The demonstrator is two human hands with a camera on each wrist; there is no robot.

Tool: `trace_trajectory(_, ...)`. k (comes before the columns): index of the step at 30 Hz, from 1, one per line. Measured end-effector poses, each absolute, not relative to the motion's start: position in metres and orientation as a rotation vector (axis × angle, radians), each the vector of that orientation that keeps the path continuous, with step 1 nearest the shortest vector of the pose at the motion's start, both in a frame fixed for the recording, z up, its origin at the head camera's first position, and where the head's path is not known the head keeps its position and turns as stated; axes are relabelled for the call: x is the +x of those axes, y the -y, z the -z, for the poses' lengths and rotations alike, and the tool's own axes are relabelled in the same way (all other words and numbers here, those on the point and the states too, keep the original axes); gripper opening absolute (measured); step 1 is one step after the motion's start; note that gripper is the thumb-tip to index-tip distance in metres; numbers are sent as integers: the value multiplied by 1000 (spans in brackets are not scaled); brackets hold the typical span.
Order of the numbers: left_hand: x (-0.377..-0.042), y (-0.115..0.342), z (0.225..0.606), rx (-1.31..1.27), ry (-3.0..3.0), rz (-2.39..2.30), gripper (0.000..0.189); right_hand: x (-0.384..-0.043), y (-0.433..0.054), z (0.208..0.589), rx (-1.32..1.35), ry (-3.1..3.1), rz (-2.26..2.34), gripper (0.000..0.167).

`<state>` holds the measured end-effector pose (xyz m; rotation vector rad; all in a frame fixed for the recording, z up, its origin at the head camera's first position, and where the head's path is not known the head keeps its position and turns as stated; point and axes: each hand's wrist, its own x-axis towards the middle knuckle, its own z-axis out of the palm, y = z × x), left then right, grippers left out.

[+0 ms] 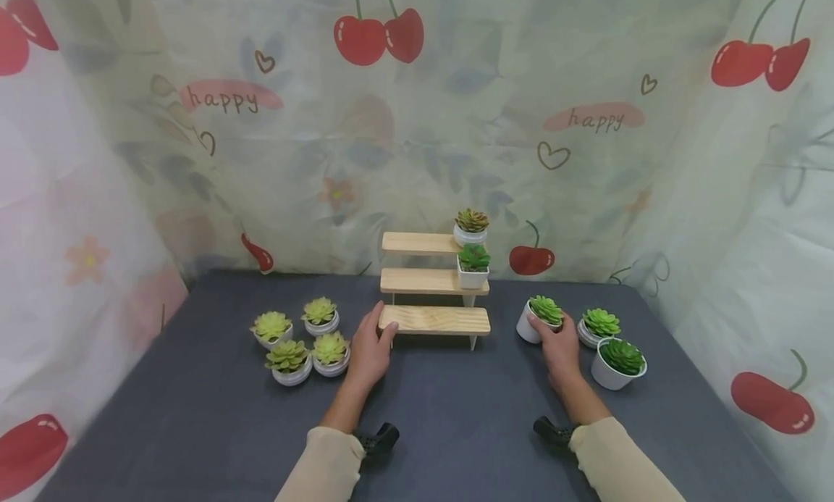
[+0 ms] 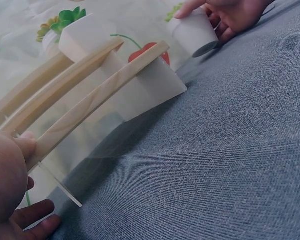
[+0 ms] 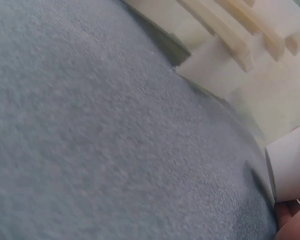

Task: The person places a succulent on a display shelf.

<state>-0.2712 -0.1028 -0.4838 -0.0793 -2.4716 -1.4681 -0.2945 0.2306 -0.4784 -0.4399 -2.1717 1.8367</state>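
A three-tier wooden display stand (image 1: 434,319) with clear side panels stands at the middle back. My left hand (image 1: 371,348) holds the left end of its lowest plank, with the thumb at the front edge; in the left wrist view, two fingers (image 2: 37,212) hang loose below. On the right, my right hand (image 1: 559,346) grips a white pot with a green succulent (image 1: 529,324). That pot is tilted, and its base shows in the left wrist view. A reddish-green succulent (image 1: 472,223) occupies the top tier's right end, and a green succulent in a square pot (image 1: 473,266) the middle tier's.
Several yellow-green potted succulents (image 1: 291,363) are grouped left of the stand. Beyond my right hand are a light green succulent (image 1: 599,324) and a dark green one in a white pot (image 1: 619,364). A dark cloth (image 1: 456,422) covers the table; printed curtains (image 1: 417,125) surround it.
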Motion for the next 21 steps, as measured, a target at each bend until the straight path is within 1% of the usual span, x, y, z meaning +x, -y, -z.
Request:
trace_trajectory(10,-272,103,483,-71,2472,1469,54,-293,-218,481,-426,2113,-1890,79)
trace_trajectory(17,-273,102,485,-69,2467,1473,54,-289,-208,475,-444,2074,-1918,79)
trace_trajectory(21,-273,102,484,-67,2469,1475,55,-286,-202,471,-407,2040,-1937,77)
